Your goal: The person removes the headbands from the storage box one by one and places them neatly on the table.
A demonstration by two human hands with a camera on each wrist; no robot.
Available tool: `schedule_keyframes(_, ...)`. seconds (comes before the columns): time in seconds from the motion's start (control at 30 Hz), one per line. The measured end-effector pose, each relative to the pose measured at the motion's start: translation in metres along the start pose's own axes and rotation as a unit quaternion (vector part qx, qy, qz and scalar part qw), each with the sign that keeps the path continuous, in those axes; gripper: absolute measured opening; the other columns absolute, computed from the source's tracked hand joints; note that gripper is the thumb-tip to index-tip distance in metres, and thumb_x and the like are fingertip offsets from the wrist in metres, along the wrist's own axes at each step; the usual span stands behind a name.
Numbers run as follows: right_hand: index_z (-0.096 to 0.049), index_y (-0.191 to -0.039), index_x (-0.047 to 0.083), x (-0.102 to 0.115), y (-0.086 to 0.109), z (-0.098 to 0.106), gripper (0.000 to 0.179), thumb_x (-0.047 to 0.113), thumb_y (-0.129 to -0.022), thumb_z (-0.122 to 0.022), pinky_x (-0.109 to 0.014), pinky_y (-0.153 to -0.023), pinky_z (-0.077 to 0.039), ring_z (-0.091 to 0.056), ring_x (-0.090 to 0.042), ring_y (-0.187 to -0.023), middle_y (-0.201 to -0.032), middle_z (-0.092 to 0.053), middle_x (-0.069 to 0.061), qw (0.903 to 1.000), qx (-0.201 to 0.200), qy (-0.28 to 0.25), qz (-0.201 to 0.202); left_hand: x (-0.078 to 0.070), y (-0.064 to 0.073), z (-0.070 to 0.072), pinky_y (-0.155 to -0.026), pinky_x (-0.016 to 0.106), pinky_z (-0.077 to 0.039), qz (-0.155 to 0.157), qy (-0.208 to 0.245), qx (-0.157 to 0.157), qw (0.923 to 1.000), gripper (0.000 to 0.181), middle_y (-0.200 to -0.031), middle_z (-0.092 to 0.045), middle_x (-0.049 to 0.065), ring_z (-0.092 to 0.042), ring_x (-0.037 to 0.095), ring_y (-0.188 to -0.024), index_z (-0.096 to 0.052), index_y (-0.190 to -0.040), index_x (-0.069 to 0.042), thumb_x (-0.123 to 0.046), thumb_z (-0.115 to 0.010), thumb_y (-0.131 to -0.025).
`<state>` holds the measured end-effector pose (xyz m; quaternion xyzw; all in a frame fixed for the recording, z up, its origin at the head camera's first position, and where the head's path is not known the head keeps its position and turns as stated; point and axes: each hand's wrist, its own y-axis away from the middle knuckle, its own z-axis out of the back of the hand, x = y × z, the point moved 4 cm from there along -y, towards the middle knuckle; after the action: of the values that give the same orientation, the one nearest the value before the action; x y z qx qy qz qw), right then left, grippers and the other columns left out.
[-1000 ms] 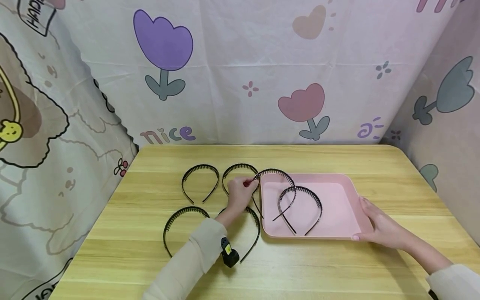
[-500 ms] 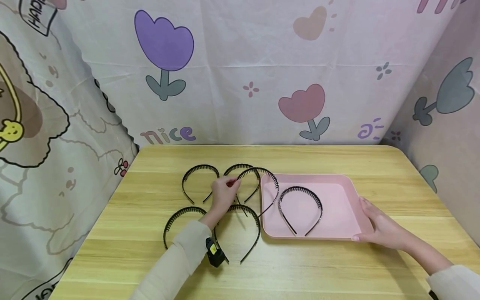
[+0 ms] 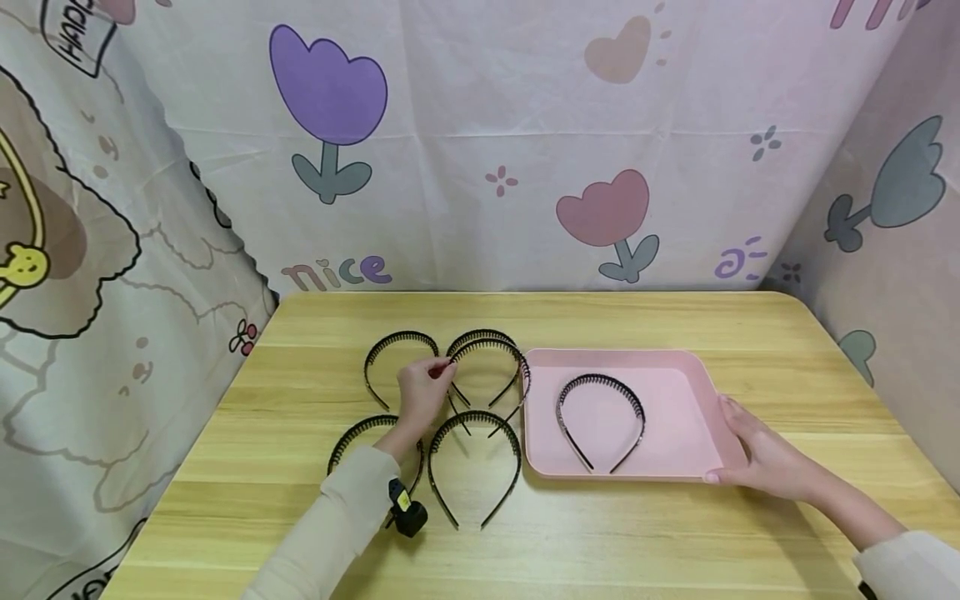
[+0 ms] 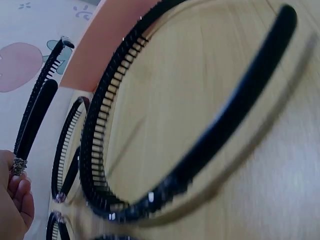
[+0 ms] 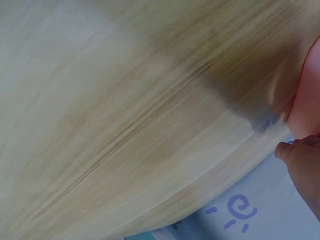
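Note:
My left hand (image 3: 422,398) pinches the side of a black toothed headband (image 3: 528,379), raised over the table left of the tray. In the left wrist view, the left hand (image 4: 16,205) grips this headband (image 4: 36,112) at a glittery section. Another black headband (image 3: 600,378) lies inside the shallow pink tray (image 3: 686,417). At the tray's right end, my right hand (image 3: 772,454) grips the rim, thumb at the front corner and fingers along the outer side. Part of that hand (image 5: 302,160) also shows beside the pink wall (image 5: 306,102) in the right wrist view.
More black headbands lie on the wooden table (image 3: 600,542): one at back left (image 3: 401,335), one behind the held headband (image 3: 477,332), one at front middle (image 3: 474,415), and one at front left (image 3: 367,423) partly covered by the left arm. A patterned cloth (image 3: 465,225) hangs behind the table.
My left hand has moved left with the headband, from over the tray's left edge to over the table near the back-row headband. The right hand and tray have stayed put.

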<state>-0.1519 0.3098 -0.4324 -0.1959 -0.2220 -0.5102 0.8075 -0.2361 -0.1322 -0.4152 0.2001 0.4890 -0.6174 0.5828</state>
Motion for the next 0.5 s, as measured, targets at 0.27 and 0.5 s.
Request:
schedule_keyframes(0.27, -0.010, -0.140, -0.017, 0.000, 0.000, 0.000, 0.109, 0.023, -0.068, -0.081, 0.006, -0.094, 0.004, -0.006, -0.049, -0.137, -0.141, -0.014, -0.045, 1.0000, -0.001, -0.001, 0.000, 0.009, -0.003, 0.013, -0.057, 0.010, -0.044, 0.014, -0.007, -0.004, 0.9999, 0.013, -0.084, -0.070, 0.022, -0.065, 0.028, -0.071, -0.071, -0.089, 0.007, -0.003, -0.068, -0.081)
schedule_keyframes(0.5, -0.010, -0.140, -0.017, 0.001, 0.000, 0.000, 0.109, 0.023, -0.068, -0.081, 0.006, -0.095, 0.004, -0.004, -0.041, -0.140, -0.140, -0.014, -0.045, 1.0000, -0.003, 0.000, 0.006, 0.014, -0.006, 0.022, -0.056, 0.010, -0.044, 0.016, -0.022, -0.015, 0.9995, 0.011, -0.082, -0.070, 0.023, -0.065, 0.029, -0.069, -0.071, -0.088, 0.007, -0.001, -0.069, -0.080)
